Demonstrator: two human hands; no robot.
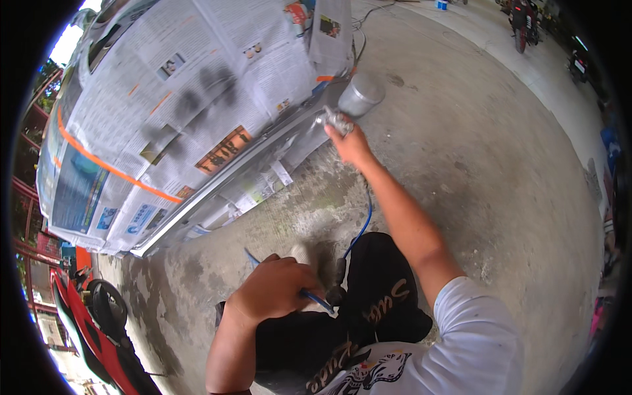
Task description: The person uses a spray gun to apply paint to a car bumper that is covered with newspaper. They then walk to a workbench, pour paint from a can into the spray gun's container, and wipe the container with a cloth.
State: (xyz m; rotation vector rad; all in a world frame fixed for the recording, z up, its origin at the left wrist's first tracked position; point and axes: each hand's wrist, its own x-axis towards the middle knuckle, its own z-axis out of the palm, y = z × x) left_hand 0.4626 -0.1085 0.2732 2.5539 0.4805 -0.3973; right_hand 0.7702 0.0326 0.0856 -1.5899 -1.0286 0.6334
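My right hand (352,143) is wrapped round a paint spray gun (334,120) with a silver cup (361,94). It is held out at arm's length, close to the long grey sill strip (263,143) along the bottom of a vehicle body. Newspaper sheets (197,85), held by orange tape (118,170), cover the panel above that strip; dark smudges mark the paper. Down by my lap, my left hand (276,289) is closed round a blue air hose (318,301). Another stretch of blue hose (363,227) hangs below the gun, with a dark fitting near my knee.
More paper (250,191) lines the underside of the strip, above a stained concrete floor (487,171). A red motorbike (85,322) stands at the lower left. Another motorbike (522,25) is parked far off at the upper right, and a cable (361,29) lies beyond the vehicle.
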